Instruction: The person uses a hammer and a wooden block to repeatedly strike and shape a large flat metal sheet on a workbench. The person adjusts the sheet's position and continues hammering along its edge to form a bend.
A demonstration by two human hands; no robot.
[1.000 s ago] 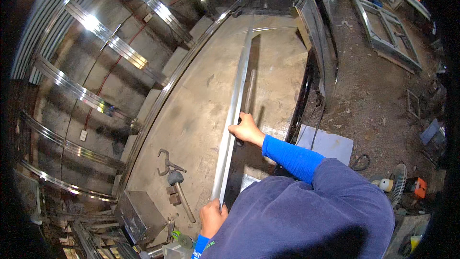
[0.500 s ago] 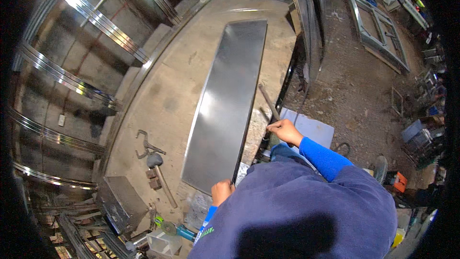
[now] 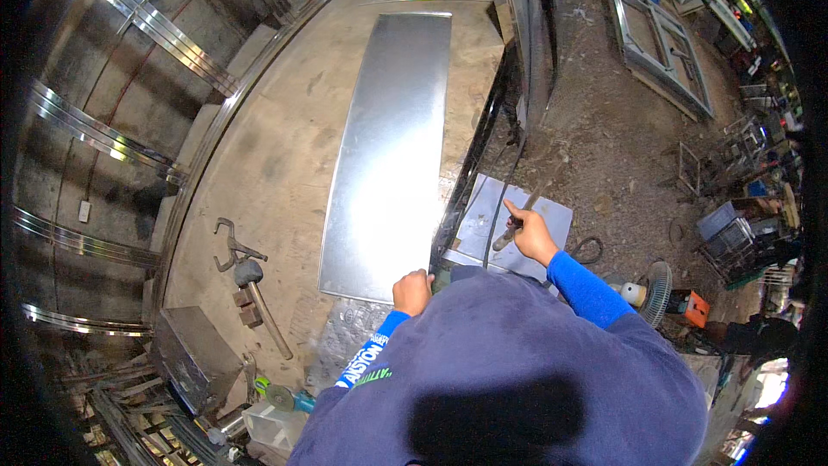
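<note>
Metal sheet (image 3: pixel 388 155): a long, flat, grey sheet lay on the workbench (image 3: pixel 267 147), running from the near edge toward the far end, along the right half of the bench top.
Left hand (image 3: pixel 412 291): it was closed on the near right corner of the metal sheet, fingers curled over the edge.
Right hand (image 3: pixel 530 235): it hung off the right side of the bench, over the ground, with the forefinger stretched out and the other fingers bent around a dark, thin object; I cannot tell what that object was.
Small plate (image 3: pixel 509 223): a pale square plate lay on the ground just under the right hand, right of the bench edge.
Hammer (image 3: pixel 259 302): it lay on the near left part of the bench, well apart from the sheet's left edge.
Clamp (image 3: pixel 233 242): a hooked steel clamp lay just beyond the hammer head.
Metal box (image 3: pixel 194 358): it stood at the near left corner of the bench.
Frame (image 3: pixel 660 43): a rectangular metal frame lay on the dirt floor, far right.
Fan (image 3: pixel 657 292): a small fan stood on the ground at the near right.
</note>
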